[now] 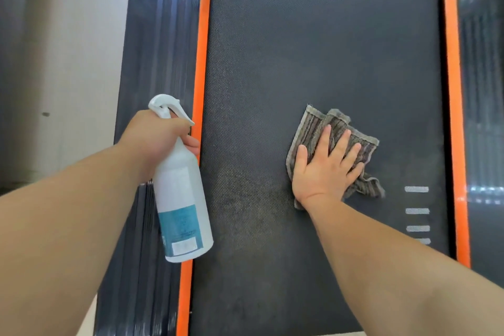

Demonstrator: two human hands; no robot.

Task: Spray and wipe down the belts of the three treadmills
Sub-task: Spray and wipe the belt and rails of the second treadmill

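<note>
Dark, fine-woven belt [313, 49], long axis running away from the camera, between orange side strips [200, 63]. White plastic spray bottle [180, 185], cylindrical, teal label, held over the left strip: base toward the camera, nozzle pointing right at the belt. Grip of left hand [155, 136] clamped round its neck. Grip of right hand [324, 169] apart, fingers flat, pressing a crumpled striped grey cloth [362, 144] onto the belt's right half.

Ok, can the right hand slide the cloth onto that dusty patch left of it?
Probably yes: the right hand presses flat on the cloth, the dusty patch lies beside it on the same belt, nothing between them.
</note>
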